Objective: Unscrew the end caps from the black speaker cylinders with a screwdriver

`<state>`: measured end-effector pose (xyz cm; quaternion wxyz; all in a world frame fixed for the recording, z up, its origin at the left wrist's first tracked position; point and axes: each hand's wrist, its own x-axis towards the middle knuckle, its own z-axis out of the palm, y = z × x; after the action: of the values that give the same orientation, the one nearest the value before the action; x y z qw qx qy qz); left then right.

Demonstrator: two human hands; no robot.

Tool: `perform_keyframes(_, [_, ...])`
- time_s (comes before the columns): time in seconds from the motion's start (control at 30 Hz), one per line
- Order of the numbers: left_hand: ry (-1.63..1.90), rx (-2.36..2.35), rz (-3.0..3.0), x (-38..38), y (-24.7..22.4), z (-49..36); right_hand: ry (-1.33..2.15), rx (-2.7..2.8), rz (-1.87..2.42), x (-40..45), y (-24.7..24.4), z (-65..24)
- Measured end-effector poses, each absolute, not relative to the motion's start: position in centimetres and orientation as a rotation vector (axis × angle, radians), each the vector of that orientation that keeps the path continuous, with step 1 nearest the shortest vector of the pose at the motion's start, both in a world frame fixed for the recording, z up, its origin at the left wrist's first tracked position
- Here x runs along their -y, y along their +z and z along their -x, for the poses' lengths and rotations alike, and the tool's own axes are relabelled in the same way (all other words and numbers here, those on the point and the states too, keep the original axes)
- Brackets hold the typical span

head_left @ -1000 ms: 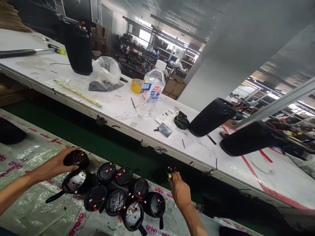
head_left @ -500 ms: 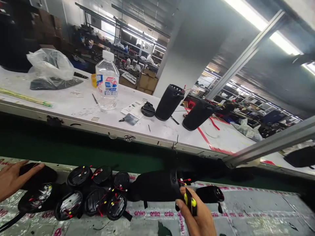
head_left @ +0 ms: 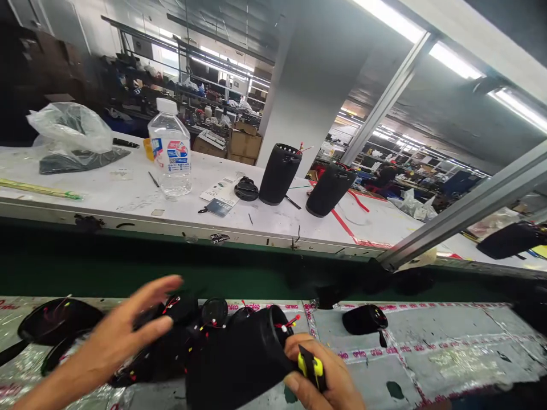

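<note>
My right hand (head_left: 333,373) grips the open rim of a large black cylindrical speaker housing (head_left: 239,361), with red and white wires coming out of its end. A yellow-and-black cutter (head_left: 311,364) is also held in that hand, its dark end pointing up. My left hand (head_left: 123,333) is open, fingers stretched to the right, over a cluster of black speaker housings; nothing is in it. Among them, a wide housing (head_left: 60,322) lies at the far left and a round one (head_left: 214,311) shows beyond the held housing. The left hand hides part of the cluster.
A smaller black housing (head_left: 364,319) lies on the plastic-covered bench (head_left: 453,347) to the right. Beyond a dark green gap, a white shelf (head_left: 137,188) carries a water bottle (head_left: 171,154), a plastic bag (head_left: 74,136) and two upright speaker housings (head_left: 280,173). A metal post (head_left: 461,210) slants across the right.
My left hand has left the housing at the far left and moved right, now open. My right hand has brought the large housing nearer and tilted it, rim up. The camera view has shifted.
</note>
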<state>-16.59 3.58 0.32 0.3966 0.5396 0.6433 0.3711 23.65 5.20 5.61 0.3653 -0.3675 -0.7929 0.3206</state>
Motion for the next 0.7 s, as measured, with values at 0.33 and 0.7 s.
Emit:
perform_keyframes(0.33, [0.817, -0.779, -0.803, -2.0, 3.4, 2.9, 0.565, 2.021, 1.288, -1.9, 4.3, -21.6])
perform_keyframes(0.7, [0.647, -1.124, -1.041, -0.1, 2.7, 2.7, -0.084, 2.601, 1.224, 1.0, 3.6, -20.6])
